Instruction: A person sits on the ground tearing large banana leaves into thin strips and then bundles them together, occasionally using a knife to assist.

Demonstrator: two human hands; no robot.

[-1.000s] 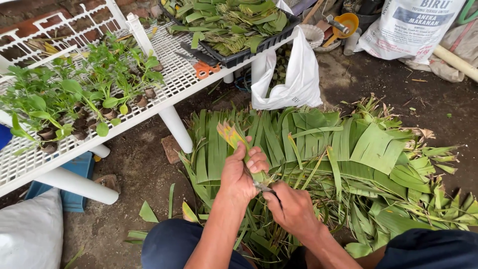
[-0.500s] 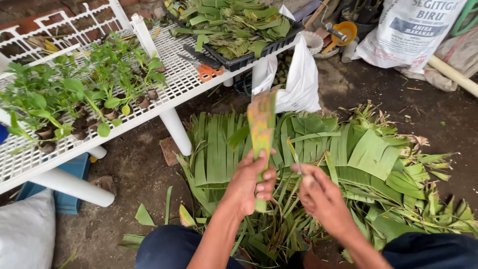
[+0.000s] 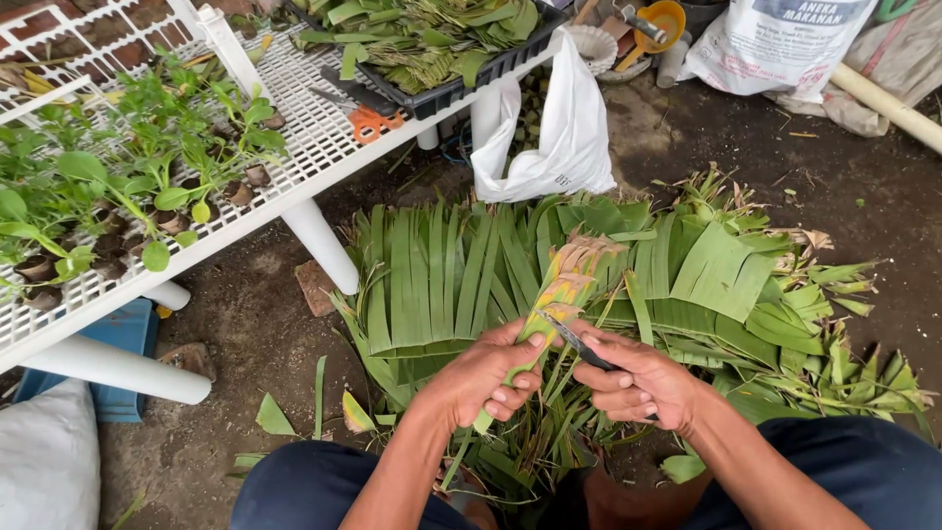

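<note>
My left hand [image 3: 488, 376] grips a yellowing green leaf strip [image 3: 566, 278] that points up and away from me. My right hand [image 3: 638, 380] holds a small knife [image 3: 577, 339], its blade laid against the strip just above my left thumb. Both hands hover over a large pile of cut green leaves [image 3: 471, 265] spread on the dirt ground between my knees.
A white lattice table [image 3: 314, 128] at left carries small potted seedlings [image 3: 128, 186], orange-handled scissors [image 3: 365, 120] and a black tray of folded leaves [image 3: 432, 44]. A white plastic bag [image 3: 559, 137] hangs at the table's end. Sacks [image 3: 785, 44] and a pipe lie at the far right.
The leaf strip was raised upright and has come down to a slant. My right hand, apart from it half a second ago, now sets the knife against it.
</note>
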